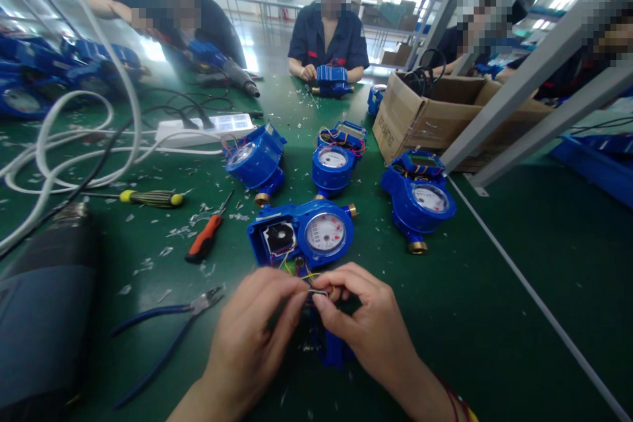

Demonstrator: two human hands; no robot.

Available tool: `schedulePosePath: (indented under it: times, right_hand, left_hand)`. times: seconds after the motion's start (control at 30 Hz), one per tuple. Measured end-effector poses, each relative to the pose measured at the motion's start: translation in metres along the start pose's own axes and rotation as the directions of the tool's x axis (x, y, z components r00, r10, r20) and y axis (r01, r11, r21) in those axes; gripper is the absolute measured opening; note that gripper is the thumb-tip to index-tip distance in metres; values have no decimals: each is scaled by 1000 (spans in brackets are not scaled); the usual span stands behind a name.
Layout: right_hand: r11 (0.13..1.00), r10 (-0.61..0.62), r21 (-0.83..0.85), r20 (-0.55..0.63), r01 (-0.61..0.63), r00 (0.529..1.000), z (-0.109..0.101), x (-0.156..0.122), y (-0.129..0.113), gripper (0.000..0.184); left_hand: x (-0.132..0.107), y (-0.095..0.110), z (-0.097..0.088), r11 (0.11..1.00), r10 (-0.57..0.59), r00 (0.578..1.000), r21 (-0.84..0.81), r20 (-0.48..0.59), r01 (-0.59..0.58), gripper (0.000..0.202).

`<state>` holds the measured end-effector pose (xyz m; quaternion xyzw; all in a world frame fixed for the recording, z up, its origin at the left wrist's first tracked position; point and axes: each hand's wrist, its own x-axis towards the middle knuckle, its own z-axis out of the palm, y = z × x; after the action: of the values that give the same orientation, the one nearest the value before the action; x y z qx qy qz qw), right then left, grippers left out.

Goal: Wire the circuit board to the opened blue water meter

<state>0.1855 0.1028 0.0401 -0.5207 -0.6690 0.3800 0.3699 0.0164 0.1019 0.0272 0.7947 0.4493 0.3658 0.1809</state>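
Observation:
An opened blue water meter (302, 235) lies on the green table just beyond my hands, its white dial up and thin coloured wires trailing out of its near side. My left hand (257, 330) and my right hand (363, 320) meet at those wires (307, 275). Both pinch the wire ends between thumb and fingertips, fingers closed. A blue part (332, 348) lies under my hands, mostly hidden.
Three more blue meters (257, 161) (336, 165) (420, 198) stand behind. Blue-handled pliers (163, 326), an orange-handled tool (205, 237), a yellow-tipped screwdriver (151, 198), white cable (74, 151), a power strip (208, 128) lie left. A cardboard box (435, 122) sits right. Other workers sit across.

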Motion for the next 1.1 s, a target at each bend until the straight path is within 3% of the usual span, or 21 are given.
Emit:
schedulePosePath:
  times: [0.43,0.77,1.1]
  right_hand:
    - [996,77,56,-28,-75,997,3,-1,-1,12]
    - [999,20,49,-20,-19,1000,3,-1,0,11]
    - [998,-4,61,-41,7,999,2,-2,-2,10]
  left_hand:
    - [-1,-4,-2,1000,-1,999,14,39,0,13]
    - [1,-2,-6,990,-102,994,-97,43,106,12]
    - [2,-3,-8,994,-56,998,-93,32,59,16]
